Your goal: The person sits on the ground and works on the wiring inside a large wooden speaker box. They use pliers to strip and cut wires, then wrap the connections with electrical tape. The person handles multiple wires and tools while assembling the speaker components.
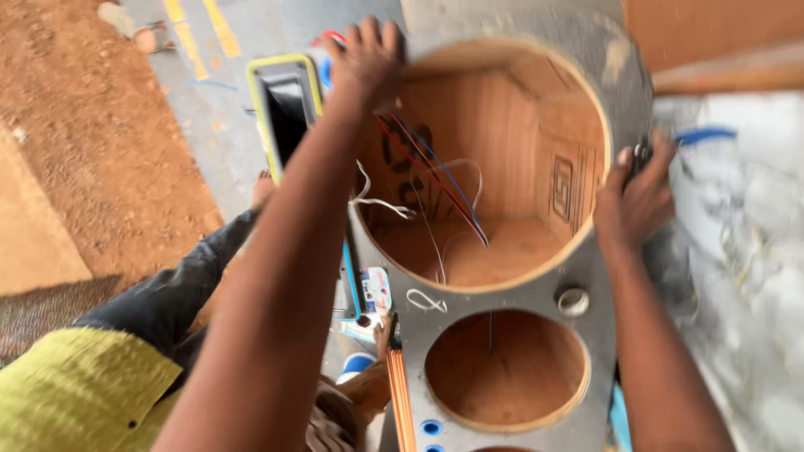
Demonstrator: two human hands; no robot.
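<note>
Both hands grip speaker box [586,276] edges | left hand [366,59]; right hand [636,197] | wires [435,180] inside

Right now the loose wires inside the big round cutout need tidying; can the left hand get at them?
Probably yes: the left hand rests on the rim of the large round opening of the grey wooden speaker box, with the red and blue wires just below and nothing covering them.

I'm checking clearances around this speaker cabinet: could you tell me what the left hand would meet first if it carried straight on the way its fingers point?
Probably the grey floor beyond the cabinet's top edge; depth is unclear.
</note>
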